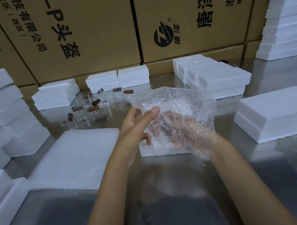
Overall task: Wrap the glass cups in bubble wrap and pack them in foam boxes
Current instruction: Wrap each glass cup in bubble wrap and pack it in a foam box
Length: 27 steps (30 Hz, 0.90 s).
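Observation:
A sheet of bubble wrap (185,106) is held up above the middle of the steel table. My left hand (136,124) grips its left edge, thumb on top. My right hand (184,130) is under the wrap and shows only as a blur through it; what it holds cannot be made out. Several glass cups (89,111) with brown cork stoppers stand behind, at centre left. A stack of bubble wrap sheets (73,157) lies flat to the left. Below the held wrap sits an open foam box (148,149).
White foam boxes are piled at the left (1,116), along the back (116,79), at back right (219,79) and right (276,115). Tall cardboard cartons (185,16) wall off the back. A tall foam stack (285,24) rises at far right.

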Tool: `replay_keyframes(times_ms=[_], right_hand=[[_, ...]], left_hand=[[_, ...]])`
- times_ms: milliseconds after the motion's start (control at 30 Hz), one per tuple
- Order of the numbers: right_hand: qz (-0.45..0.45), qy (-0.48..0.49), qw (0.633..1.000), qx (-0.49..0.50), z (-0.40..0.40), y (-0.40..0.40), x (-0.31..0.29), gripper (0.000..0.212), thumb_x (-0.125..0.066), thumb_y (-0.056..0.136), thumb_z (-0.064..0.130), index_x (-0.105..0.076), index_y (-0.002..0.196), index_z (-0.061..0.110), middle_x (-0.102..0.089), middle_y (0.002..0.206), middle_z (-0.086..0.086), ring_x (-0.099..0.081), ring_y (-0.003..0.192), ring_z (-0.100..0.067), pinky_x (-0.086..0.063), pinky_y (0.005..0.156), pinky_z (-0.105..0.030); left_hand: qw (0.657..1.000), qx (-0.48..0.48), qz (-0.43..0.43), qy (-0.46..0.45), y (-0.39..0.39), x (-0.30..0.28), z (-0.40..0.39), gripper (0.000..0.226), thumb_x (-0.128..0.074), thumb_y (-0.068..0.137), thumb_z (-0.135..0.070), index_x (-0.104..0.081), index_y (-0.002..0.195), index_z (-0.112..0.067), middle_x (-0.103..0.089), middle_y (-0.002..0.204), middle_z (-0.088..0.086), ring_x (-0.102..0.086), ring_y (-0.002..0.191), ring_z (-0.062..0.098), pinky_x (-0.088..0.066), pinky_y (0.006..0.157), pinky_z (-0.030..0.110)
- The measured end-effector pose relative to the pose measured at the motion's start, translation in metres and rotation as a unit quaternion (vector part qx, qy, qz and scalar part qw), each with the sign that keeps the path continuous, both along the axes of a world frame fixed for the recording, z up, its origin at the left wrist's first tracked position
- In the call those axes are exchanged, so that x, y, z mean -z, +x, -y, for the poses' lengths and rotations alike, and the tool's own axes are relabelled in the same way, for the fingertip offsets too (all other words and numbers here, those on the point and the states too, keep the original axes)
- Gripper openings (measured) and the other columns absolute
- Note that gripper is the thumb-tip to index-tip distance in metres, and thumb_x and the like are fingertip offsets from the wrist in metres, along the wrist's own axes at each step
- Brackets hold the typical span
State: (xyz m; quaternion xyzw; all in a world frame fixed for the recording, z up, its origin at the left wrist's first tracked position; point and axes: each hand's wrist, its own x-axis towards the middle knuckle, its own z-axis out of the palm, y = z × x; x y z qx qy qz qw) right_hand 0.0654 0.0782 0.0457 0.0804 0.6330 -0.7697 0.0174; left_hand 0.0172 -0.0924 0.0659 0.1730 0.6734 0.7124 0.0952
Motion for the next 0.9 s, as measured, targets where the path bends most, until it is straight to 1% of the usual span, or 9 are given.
replay_keyframes(times_ms=[33, 133, 200, 267, 467, 567, 633, 733, 900], right_hand=[[0.008, 0.003, 1.0, 0.002, 0.0, 0.001, -0.001, 0.029, -0.041, 0.103, 0.0, -0.056, 0.129, -0.002, -0.063, 0.084, 0.001, -0.062, 0.07, -0.015, -0.054, 0.058, -0.02], [-0.015, 0.012, 1.0, 0.003, -0.002, 0.006, -0.012, 0.023, -0.045, 0.103, 0.011, -0.068, 0.106, 0.009, -0.078, 0.094, -0.004, -0.057, 0.087, -0.054, -0.059, 0.073, -0.029], [-0.03, 0.006, 0.999, -0.009, -0.004, 0.008, -0.02, 0.027, -0.054, 0.099, 0.021, -0.068, 0.116, 0.004, -0.071, 0.119, -0.017, -0.06, 0.092, -0.053, -0.058, 0.081, -0.042], [-0.082, -0.068, 0.993, 0.044, -0.011, 0.008, -0.025, 0.037, -0.057, 0.096, 0.017, -0.062, 0.127, -0.002, -0.07, 0.118, -0.017, -0.062, 0.081, -0.036, -0.059, 0.066, -0.032], [-0.174, -0.173, 0.942, 0.23, -0.029, 0.001, -0.026, 0.033, -0.058, 0.098, 0.011, -0.057, 0.13, 0.0, -0.069, 0.115, -0.013, -0.067, 0.108, -0.024, -0.051, 0.103, -0.033], [-0.123, -0.125, 0.971, 0.16, -0.018, -0.004, -0.023, 0.058, -0.069, 0.081, 0.045, -0.057, 0.129, 0.014, -0.064, 0.129, -0.011, -0.066, 0.113, -0.019, -0.053, 0.095, -0.027], [-0.106, -0.082, 0.988, 0.076, -0.008, -0.007, -0.019, 0.066, -0.072, 0.069, 0.056, -0.063, 0.123, 0.018, -0.065, 0.131, -0.01, -0.067, 0.114, -0.02, -0.054, 0.093, -0.026], [-0.152, -0.03, 0.988, 0.019, 0.005, -0.008, -0.009, 0.042, -0.078, 0.08, 0.047, -0.075, 0.114, 0.021, -0.071, 0.123, -0.003, -0.068, 0.114, -0.021, -0.056, 0.089, -0.03], [-0.19, -0.059, 0.97, 0.138, 0.003, -0.007, -0.01, 0.008, -0.077, 0.083, 0.028, -0.078, 0.09, 0.027, -0.076, 0.099, 0.001, -0.072, 0.092, -0.015, -0.054, 0.069, -0.025]], left_hand=[[1.0, 0.001, 0.007, 0.003, 0.0, 0.0, 0.0, 0.065, -0.079, 0.063, -0.062, -0.061, 0.114, -0.028, -0.072, 0.109, -0.008, -0.06, 0.06, 0.001, -0.044, 0.051, 0.019], [0.999, -0.018, 0.022, 0.018, 0.001, -0.001, -0.003, 0.066, -0.082, 0.061, -0.057, -0.063, 0.117, -0.027, -0.074, 0.105, -0.016, -0.067, 0.07, 0.006, -0.049, 0.05, 0.027], [0.997, -0.055, 0.036, 0.046, 0.001, -0.001, -0.004, 0.062, -0.083, 0.063, -0.053, -0.064, 0.115, -0.025, -0.075, 0.101, -0.015, -0.065, 0.065, 0.007, -0.05, 0.049, 0.027], [0.991, -0.088, 0.055, 0.081, -0.002, -0.002, -0.002, 0.061, -0.085, 0.065, -0.049, -0.065, 0.117, -0.024, -0.076, 0.102, -0.009, -0.063, 0.064, 0.012, -0.051, 0.05, 0.027], [0.959, -0.069, 0.107, 0.253, -0.005, -0.008, 0.007, 0.05, -0.081, 0.077, -0.031, -0.068, 0.123, -0.015, -0.068, 0.122, 0.008, -0.061, 0.078, 0.018, -0.051, 0.058, 0.027], [0.948, -0.05, 0.121, 0.29, -0.003, -0.007, 0.006, 0.022, -0.079, 0.078, -0.025, -0.075, 0.099, -0.019, -0.067, 0.126, 0.01, -0.067, 0.082, 0.019, -0.056, 0.066, 0.026], [0.948, -0.03, 0.119, 0.292, -0.003, -0.007, 0.003, 0.028, -0.077, 0.08, -0.023, -0.071, 0.107, -0.016, -0.067, 0.123, 0.011, -0.067, 0.088, 0.021, -0.058, 0.072, 0.028], [0.963, 0.008, 0.1, 0.252, -0.001, -0.006, -0.002, 0.051, -0.073, 0.083, -0.023, -0.06, 0.13, -0.008, -0.066, 0.127, 0.015, -0.068, 0.099, 0.024, -0.058, 0.08, 0.031], [0.983, 0.042, 0.081, 0.157, 0.003, -0.005, -0.004, 0.067, -0.074, 0.079, -0.02, -0.05, 0.138, 0.0, -0.063, 0.133, 0.018, -0.067, 0.115, 0.031, -0.059, 0.089, 0.039]])
